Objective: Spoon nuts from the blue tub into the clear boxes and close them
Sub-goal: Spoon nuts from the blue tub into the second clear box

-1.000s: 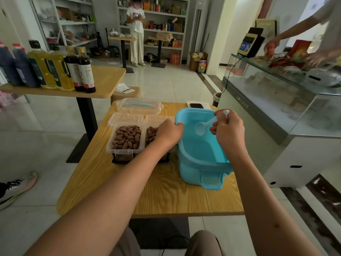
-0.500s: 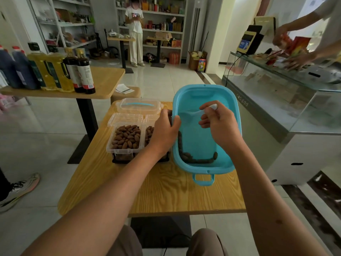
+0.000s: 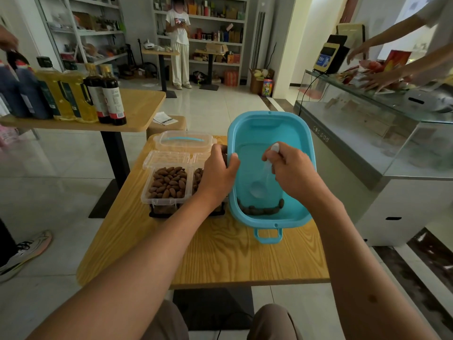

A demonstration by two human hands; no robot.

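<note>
Blue plastic fills the middle right of the frame: the tub [image 3: 270, 133] is tipped toward us on the table [image 3: 220, 256], and the last nuts [image 3: 259, 209] have gathered in a thin line along its lower edge. We judge that we are at the scooping step, near the end of the filling, since so few nuts remain.

Our left hand [image 3: 218, 175] grasps the tub's left rim, thumb hooked over the edge, and holds the tub tilted. Our right hand [image 3: 291, 173] reaches down into the tub from the right and pinches the handle of a clear spoon [image 3: 259, 185], whose bowl hangs just above the nuts, pointing down at them.

Left of the tub sit the boxes [image 3: 169, 184], lids [image 3: 166, 157] open behind them; the left one is heaped, the other is mostly hidden by our left hand.

The next move calls for dragging the spoon along the lower edge under the nuts, then carrying it level to the left, over to the boxes.
</note>
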